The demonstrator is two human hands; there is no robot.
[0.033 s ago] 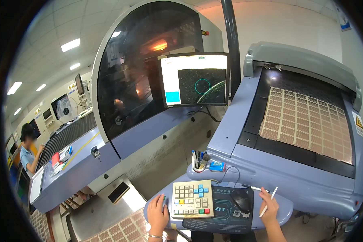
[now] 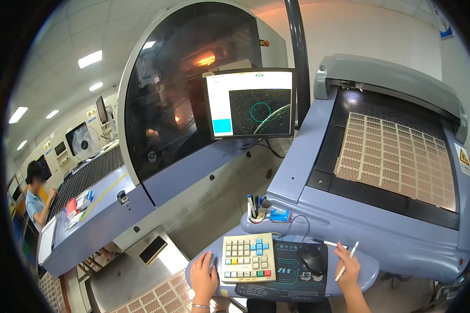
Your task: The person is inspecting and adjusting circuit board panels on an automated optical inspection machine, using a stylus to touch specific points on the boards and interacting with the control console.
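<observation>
Head view: white pen [image 2: 347,261] pinched in right hand [image 2: 348,269], just right of black mouse [image 2: 312,257] on dark mat [image 2: 282,279]. Left hand [image 2: 203,276] flat and holding nothing, touching left edge of keypad [image 2: 248,257] on small blue bench [image 2: 368,274]. Pen cup [image 2: 256,214] behind keypad, monitor [image 2: 249,104] above.

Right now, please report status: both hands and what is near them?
Left hand flat on the console, beside the keypad. Right hand holding a white pen, next to the mouse. Nothing between hands and keypad.
</observation>
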